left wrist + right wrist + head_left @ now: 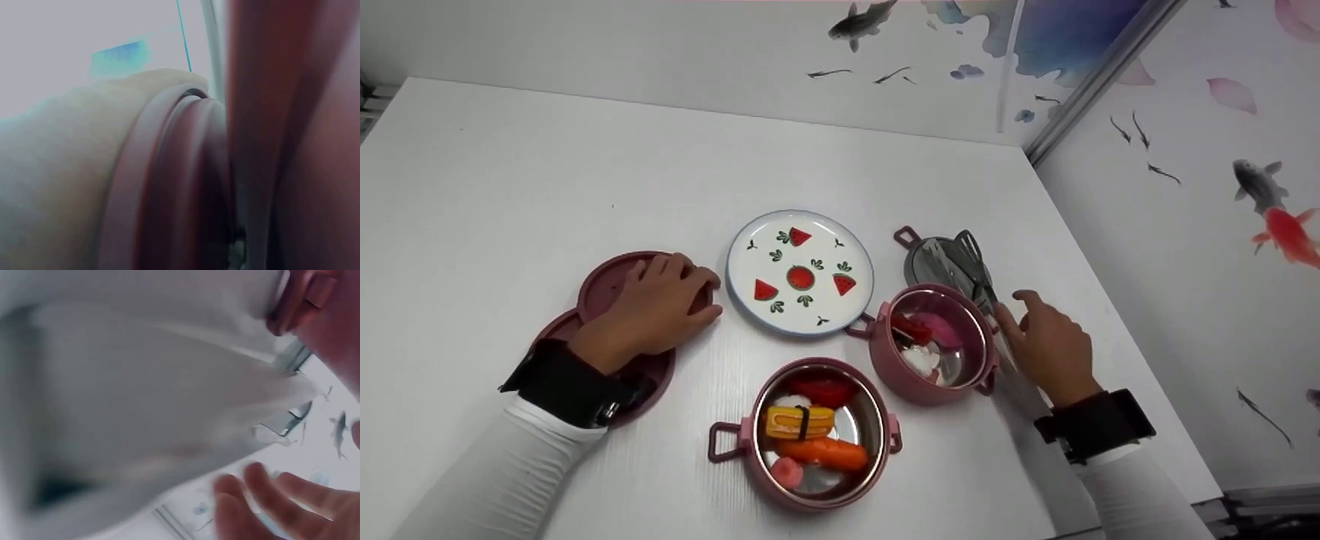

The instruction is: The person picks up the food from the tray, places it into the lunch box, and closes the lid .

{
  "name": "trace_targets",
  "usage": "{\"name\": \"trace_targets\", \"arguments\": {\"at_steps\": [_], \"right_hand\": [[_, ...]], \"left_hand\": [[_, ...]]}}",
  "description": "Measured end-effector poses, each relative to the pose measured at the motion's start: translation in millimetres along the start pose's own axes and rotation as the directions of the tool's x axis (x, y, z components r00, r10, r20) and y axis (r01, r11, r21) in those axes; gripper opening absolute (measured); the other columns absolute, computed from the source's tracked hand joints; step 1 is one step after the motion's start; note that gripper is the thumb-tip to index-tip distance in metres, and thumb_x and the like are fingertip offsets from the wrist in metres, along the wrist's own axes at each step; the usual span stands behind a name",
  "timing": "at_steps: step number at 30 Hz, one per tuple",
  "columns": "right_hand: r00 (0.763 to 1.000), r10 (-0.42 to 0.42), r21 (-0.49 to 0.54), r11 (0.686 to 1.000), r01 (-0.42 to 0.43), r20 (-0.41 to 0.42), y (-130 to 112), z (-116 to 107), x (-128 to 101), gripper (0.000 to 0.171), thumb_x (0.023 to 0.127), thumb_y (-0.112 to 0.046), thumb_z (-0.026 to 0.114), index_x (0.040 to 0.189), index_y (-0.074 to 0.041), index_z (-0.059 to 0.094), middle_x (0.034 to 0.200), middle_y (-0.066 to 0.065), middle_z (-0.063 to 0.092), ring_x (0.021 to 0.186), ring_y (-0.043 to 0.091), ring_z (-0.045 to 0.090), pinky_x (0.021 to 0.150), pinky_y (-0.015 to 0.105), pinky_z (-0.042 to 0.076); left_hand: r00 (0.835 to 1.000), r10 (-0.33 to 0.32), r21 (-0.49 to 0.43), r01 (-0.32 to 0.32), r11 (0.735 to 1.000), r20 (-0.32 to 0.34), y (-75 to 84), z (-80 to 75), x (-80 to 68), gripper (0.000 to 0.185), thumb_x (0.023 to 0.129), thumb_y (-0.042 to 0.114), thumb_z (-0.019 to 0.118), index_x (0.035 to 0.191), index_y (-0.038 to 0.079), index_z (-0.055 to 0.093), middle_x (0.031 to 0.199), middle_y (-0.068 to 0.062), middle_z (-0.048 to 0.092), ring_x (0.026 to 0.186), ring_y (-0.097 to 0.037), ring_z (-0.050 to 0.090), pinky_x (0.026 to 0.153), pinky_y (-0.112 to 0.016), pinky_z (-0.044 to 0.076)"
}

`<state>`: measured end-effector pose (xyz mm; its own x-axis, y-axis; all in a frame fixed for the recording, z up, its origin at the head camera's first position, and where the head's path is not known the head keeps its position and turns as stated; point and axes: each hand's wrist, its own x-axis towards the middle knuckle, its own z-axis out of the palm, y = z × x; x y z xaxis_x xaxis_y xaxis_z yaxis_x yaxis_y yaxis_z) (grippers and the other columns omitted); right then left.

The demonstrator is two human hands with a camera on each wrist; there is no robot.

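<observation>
My left hand (660, 304) rests on top of a dark red round lid (598, 289), its fingers reaching the right rim. This lid overlaps a second dark red lid (660, 386) partly hidden under the wrist. In the left wrist view the lid edge (126, 208) runs close alongside the hand. My right hand (1050, 345) hovers beside the right pink pot (911, 379), fingers loosely spread, thumb at the end of a black whisk's handle (988, 292). The right wrist view shows spread fingers (298, 500) below that pot's side handle (304, 298).
A white plate (769, 247) with watermelon prints lies centrally. Nearer stands another pink pot (757, 480) holding a toy carrot (829, 454) and a yellow piece (791, 422). A small dark pan (919, 262) carrying utensils sits behind the right pot. Walls rise behind and right.
</observation>
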<state>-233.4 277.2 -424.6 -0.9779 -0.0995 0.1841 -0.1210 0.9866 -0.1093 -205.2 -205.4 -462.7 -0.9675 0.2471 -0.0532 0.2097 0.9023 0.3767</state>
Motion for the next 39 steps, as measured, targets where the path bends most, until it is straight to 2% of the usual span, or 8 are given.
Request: {"name": "trace_targets", "arguments": {"at_steps": [5, 9, 15, 18, 21, 26, 34, 39], "right_hand": [[0.981, -0.129, 0.202, 0.967, 0.157, -0.143, -49.1, -22.8, 31.1, 0.043, 0.093, -0.043, 0.047, 0.117, -0.008, 0.058, 0.093, 0.012, 0.063, 0.089, 0.028, 0.057, 0.071, 0.044, 0.045], [0.974, -0.226, 0.286, 0.931, 0.225, -0.033, -103.8, -28.0, 60.8, 0.049, 0.092, -0.047, 0.046, 0.128, -0.014, 0.051, 0.123, 0.012, 0.054, 0.118, 0.027, 0.045, 0.096, 0.047, 0.038], [0.942, -0.316, 0.030, 0.949, 0.315, 0.110, -155.2, -12.0, 106.1, 0.060, 0.092, -0.054, 0.039, 0.143, -0.024, 0.031, 0.145, 0.011, 0.035, 0.135, 0.028, 0.028, 0.107, 0.051, 0.027], [0.943, -0.297, -0.052, 0.950, 0.307, 0.149, -159.9, -5.5, 124.1, 0.063, 0.092, -0.055, 0.037, 0.146, -0.024, 0.025, 0.149, 0.011, 0.028, 0.138, 0.031, 0.025, 0.108, 0.052, 0.025], [0.952, -0.242, -0.097, 0.960, 0.263, 0.189, -156.0, -1.2, 134.6, 0.067, 0.092, -0.058, 0.034, 0.147, -0.022, 0.022, 0.152, 0.012, 0.022, 0.140, 0.033, 0.021, 0.109, 0.054, 0.022], [0.966, -0.158, -0.120, 0.975, 0.185, 0.206, -149.0, -1.4, 141.5, 0.072, 0.090, -0.063, 0.032, 0.147, -0.021, 0.019, 0.153, 0.013, 0.018, 0.141, 0.034, 0.015, 0.110, 0.056, 0.018], [0.941, -0.257, -0.132, 0.948, 0.289, 0.219, -166.6, 3.5, 138.3, 0.064, 0.092, -0.053, 0.040, 0.145, -0.020, 0.027, 0.145, 0.015, 0.035, 0.134, 0.034, 0.031, 0.103, 0.055, 0.032], [0.915, -0.325, -0.132, 0.923, 0.362, 0.237, -193.1, 5.7, 132.4, 0.060, 0.092, -0.051, 0.042, 0.142, -0.020, 0.033, 0.140, 0.015, 0.041, 0.131, 0.033, 0.037, 0.100, 0.053, 0.036]], "left_hand": [[0.997, -0.022, -0.033, 0.025, 0.999, 0.071, 0.2, -14.4, 6.1, 0.050, 0.090, 0.053, 0.044, 0.129, 0.023, 0.045, 0.125, -0.013, 0.043, 0.126, -0.035, 0.033, 0.104, -0.061, 0.016], [0.998, -0.026, 0.025, 0.025, 0.999, 0.056, 15.6, -34.9, 18.9, 0.055, 0.090, 0.052, 0.045, 0.135, 0.022, 0.039, 0.133, -0.014, 0.042, 0.128, -0.036, 0.034, 0.105, -0.062, 0.013], [0.995, -0.042, 0.132, 0.053, 0.990, -0.085, 45.2, -66.9, 58.8, 0.065, 0.090, 0.056, 0.039, 0.145, 0.026, 0.023, 0.146, -0.014, 0.030, 0.138, -0.040, 0.016, 0.105, -0.066, -0.002], [0.976, -0.147, 0.183, 0.176, 0.967, -0.161, 49.0, -73.2, 82.5, 0.070, 0.090, 0.059, 0.035, 0.148, 0.024, 0.017, 0.149, -0.018, 0.023, 0.138, -0.046, 0.009, 0.104, -0.068, -0.003], [0.935, -0.288, 0.234, 0.334, 0.913, -0.209, 45.7, -69.6, 95.9, 0.073, 0.090, 0.060, 0.033, 0.148, 0.020, 0.015, 0.150, -0.022, 0.019, 0.138, -0.050, 0.005, 0.104, -0.068, -0.001], [0.886, -0.402, 0.294, 0.458, 0.839, -0.231, 41.1, -59.9, 98.7, 0.076, 0.088, 0.062, 0.033, 0.148, 0.017, 0.018, 0.150, -0.024, 0.017, 0.137, -0.050, 0.004, 0.104, -0.068, 0.001], [0.899, -0.404, 0.271, 0.437, 0.858, -0.170, 35.2, -52.9, 93.3, 0.065, 0.090, 0.050, 0.041, 0.140, 0.009, 0.035, 0.141, -0.026, 0.034, 0.131, -0.049, 0.027, 0.101, -0.071, 0.013], [0.870, -0.491, 0.267, 0.483, 0.834, -0.038, 30.5, -57.4, 74.9, 0.058, 0.088, 0.041, 0.045, 0.129, 0.001, 0.048, 0.127, -0.029, 0.044, 0.117, -0.051, 0.042, 0.092, -0.072, 0.028]]}}
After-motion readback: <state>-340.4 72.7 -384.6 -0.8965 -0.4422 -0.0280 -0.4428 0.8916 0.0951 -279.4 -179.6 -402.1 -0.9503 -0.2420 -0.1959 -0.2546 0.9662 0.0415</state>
